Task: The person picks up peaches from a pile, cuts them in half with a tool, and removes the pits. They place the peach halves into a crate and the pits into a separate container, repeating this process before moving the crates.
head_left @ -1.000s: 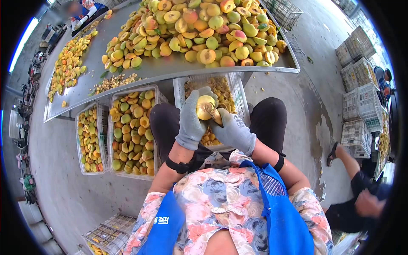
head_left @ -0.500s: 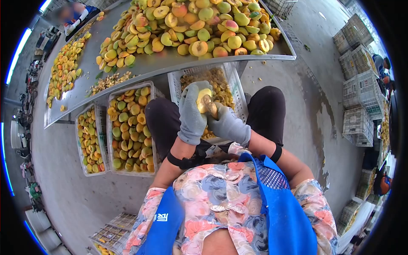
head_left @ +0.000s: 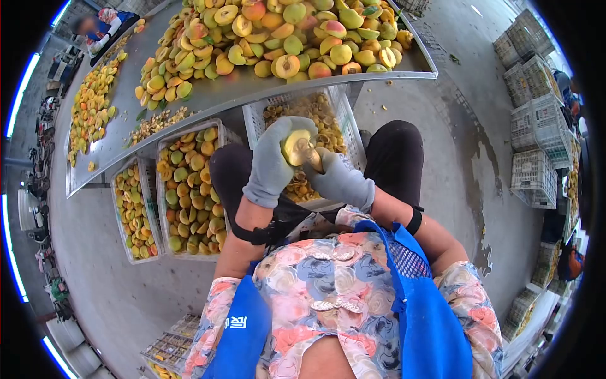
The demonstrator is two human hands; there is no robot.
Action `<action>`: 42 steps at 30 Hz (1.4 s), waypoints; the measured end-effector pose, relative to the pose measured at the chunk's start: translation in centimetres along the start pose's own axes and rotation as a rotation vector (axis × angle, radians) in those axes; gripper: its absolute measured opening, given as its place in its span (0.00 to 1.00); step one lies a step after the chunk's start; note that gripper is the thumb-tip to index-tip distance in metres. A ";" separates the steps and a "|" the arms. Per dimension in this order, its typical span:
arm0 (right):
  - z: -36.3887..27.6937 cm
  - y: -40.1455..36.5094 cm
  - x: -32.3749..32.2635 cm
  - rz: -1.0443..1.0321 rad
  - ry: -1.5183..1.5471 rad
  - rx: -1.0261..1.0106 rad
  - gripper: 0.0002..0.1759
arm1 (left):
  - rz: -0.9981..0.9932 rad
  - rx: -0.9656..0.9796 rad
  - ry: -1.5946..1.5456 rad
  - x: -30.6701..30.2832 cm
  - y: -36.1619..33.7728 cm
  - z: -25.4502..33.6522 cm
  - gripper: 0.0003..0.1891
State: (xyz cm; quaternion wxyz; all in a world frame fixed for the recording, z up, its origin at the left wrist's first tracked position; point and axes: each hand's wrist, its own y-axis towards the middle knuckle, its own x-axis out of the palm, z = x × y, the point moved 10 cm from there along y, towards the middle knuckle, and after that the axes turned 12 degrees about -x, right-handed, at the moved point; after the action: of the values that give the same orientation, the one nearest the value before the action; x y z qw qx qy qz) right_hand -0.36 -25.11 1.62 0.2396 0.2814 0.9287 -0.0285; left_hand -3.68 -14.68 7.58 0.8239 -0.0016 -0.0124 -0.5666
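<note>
My left hand, in a grey glove, is closed around a peach half with its pale cut face showing. In my right hand, also gloved, is a small pitting spoon with a rounded, shiny head; its head meets the cut face of the peach. Most of its handle is hidden by my fingers. Both hands are held together over a white plastic crate between my knees, which contains brownish-yellow pits and scraps.
A metal table ahead bears a big heap of peach halves. Two crates of peach halves stand at my left. Stacked crates line the right side. Another person sits at the far left.
Both hands stay together; my left hand and the peach half have shifted slightly left and down. The peach's cut face has turned a little, with the pitting spoon still against it.
</note>
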 end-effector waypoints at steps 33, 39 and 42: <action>-4.2 -3.5 3.7 -0.486 0.887 0.498 0.12 | -0.186 -0.297 -0.973 2.4 0.6 -4.9 0.25; -3.6 -4.8 4.4 -0.506 1.173 0.635 0.09 | -0.137 -0.284 -0.873 2.4 0.2 -5.0 0.24; -3.1 -5.2 5.0 -0.529 1.240 0.656 0.08 | -0.178 -0.286 -0.857 2.6 0.2 -5.7 0.24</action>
State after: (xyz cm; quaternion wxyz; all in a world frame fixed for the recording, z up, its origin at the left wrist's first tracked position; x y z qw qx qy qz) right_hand -8.12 -26.37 1.68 -0.4388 0.0700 0.8740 -0.1966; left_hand -2.42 -17.14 1.90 0.6841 -0.3484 -0.2735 -0.5795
